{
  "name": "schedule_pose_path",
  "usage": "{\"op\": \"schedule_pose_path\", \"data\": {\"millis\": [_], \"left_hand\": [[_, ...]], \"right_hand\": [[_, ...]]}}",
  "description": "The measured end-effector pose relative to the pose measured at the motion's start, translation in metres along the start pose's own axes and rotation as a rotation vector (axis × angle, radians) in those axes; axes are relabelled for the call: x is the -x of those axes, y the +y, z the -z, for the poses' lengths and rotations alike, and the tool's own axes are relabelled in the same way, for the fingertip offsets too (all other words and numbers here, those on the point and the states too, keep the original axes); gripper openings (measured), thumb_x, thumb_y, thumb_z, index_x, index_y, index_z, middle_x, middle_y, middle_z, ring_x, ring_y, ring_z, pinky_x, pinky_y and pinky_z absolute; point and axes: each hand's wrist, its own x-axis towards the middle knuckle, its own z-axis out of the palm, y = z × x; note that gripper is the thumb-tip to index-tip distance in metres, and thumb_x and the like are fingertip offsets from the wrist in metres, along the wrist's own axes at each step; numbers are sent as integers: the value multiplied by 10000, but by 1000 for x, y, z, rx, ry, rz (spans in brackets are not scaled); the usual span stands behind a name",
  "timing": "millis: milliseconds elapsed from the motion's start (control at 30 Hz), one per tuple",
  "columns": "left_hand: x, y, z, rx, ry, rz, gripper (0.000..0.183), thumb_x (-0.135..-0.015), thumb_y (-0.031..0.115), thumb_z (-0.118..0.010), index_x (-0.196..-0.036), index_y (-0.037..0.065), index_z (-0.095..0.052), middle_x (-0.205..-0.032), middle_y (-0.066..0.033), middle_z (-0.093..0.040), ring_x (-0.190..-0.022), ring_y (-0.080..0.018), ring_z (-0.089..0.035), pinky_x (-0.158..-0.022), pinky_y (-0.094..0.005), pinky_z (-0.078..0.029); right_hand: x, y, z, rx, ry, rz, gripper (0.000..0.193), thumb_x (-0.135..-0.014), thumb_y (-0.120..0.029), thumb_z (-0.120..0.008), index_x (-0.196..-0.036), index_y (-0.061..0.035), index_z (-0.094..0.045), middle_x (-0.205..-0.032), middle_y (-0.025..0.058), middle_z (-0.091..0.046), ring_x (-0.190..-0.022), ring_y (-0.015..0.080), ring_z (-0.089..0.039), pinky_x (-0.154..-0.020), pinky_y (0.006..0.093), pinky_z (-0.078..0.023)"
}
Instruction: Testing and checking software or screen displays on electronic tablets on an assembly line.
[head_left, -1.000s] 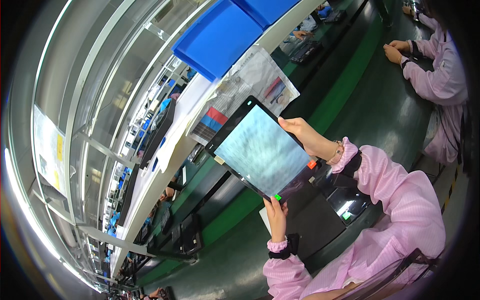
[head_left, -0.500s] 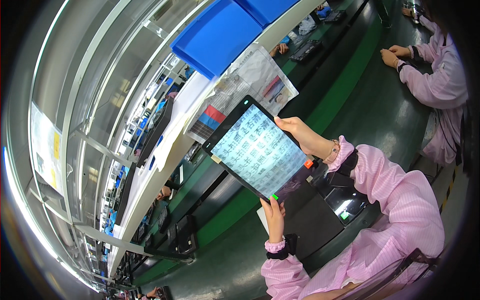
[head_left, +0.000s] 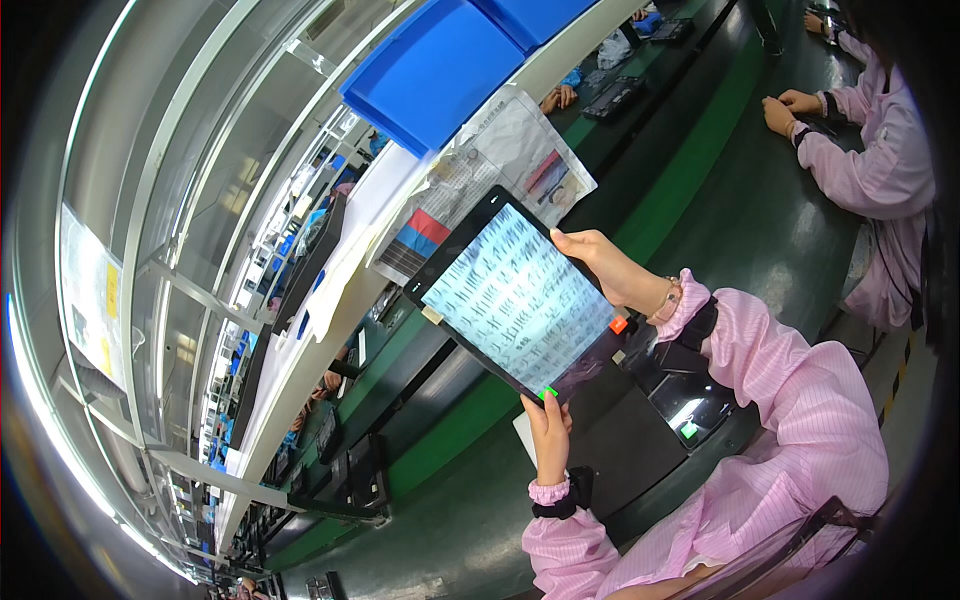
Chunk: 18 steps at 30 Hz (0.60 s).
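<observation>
Between both hands I hold a black tablet (head_left: 520, 295) up at a tilt. Its lit screen carries rows of dark, blurred characters. My right hand (head_left: 610, 270) grips its upper right edge, thumb on the front and fingers behind. At the lower corner, beside a green sticker (head_left: 547, 393), my left hand (head_left: 548, 440) pinches the tablet with the thumb in front. An orange sticker (head_left: 618, 325) sits on the tablet's right edge. Pink striped sleeves with black wristbands cover both arms.
Behind the tablet, a printed sheet (head_left: 520, 150) hangs from the shelf edge below blue bins (head_left: 435, 75). A glossy black device (head_left: 690, 405) lies on the dark green bench near a flat black panel (head_left: 630, 430). At right, a co-worker in pink (head_left: 880, 150) rests hands on the bench.
The rows of characters on the tablet's screen look different and more smeared. Both hands and the tablet stay almost exactly where they were.
</observation>
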Motion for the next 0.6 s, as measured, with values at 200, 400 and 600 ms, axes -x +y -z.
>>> {"op": "schedule_pose_path", "data": {"millis": [200, 400, 600], "left_hand": [[-1, -2, -1, -20, -1, -30, 428, -983, 240, -418, -1346, 127, -221, -741, 0, -438, -507, -31, -313, -441, -177, -267], [4, 3, -6, -175, 64, -92, 431, -965, 256, -467, -1291, 35, -293, -714, -29, -480, -524, -64, -383, -462, -228, -340], [3, 17, -3, -426, 71, -313, 358, -965, 228, -459, -1236, 3, -394, -829, -48, -513, -706, -97, -445, -633, -246, -373]], "right_hand": [[-1, 1, 3, -50, -30, -12, 403, -957, -334, -477, -1006, 31, -643, -948, 55, -662, -846, 78, -585, -792, 246, -455], [2, -3, 1, -54, -39, 2, 404, -953, -334, -485, -993, 38, -639, -937, 68, -662, -828, 92, -599, -771, 255, -474], [21, -15, -4, -43, 31, 24, 387, -957, -318, -482, -986, 34, -640, -927, 59, -664, -817, 87, -599, -751, 240, -475]]}}
